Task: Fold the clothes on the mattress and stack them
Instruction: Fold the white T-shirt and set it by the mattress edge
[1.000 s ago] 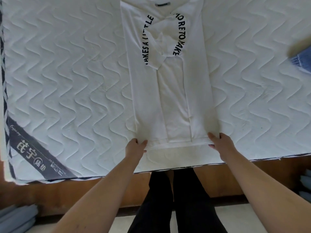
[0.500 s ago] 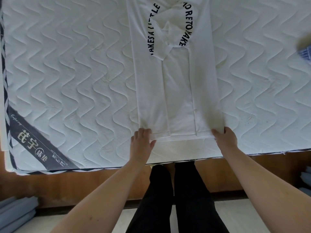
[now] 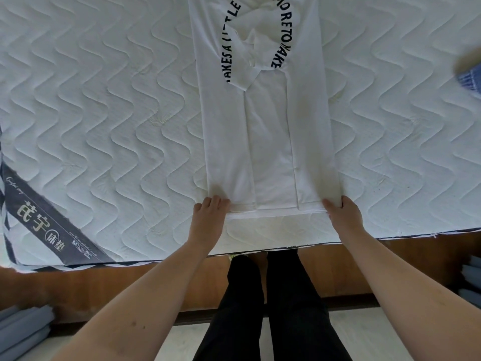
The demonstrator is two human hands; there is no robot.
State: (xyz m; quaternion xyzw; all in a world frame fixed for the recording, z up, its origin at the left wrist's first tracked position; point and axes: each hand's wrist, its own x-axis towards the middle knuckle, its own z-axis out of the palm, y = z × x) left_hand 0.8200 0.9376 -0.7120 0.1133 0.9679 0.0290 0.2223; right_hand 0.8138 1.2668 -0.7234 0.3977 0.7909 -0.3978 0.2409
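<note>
A person's left hand [image 3: 208, 220] pinches the lower-left hem corner of a white lettered T-shirt [image 3: 265, 131], folded lengthwise at the frame's centre on a quilted mattress [image 3: 104, 100], while the right hand [image 3: 343, 217] grips the lower-right corner, fingers curled on cloth.

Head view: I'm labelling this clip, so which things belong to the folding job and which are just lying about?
Part of the job:
- white T-shirt, sides folded in
- mattress it lies on
- left hand and right hand, each at a bottom corner of the hem
- blue garment at the right edge, possibly next

Lying about:
- grey-blue bundles on the floor
</note>
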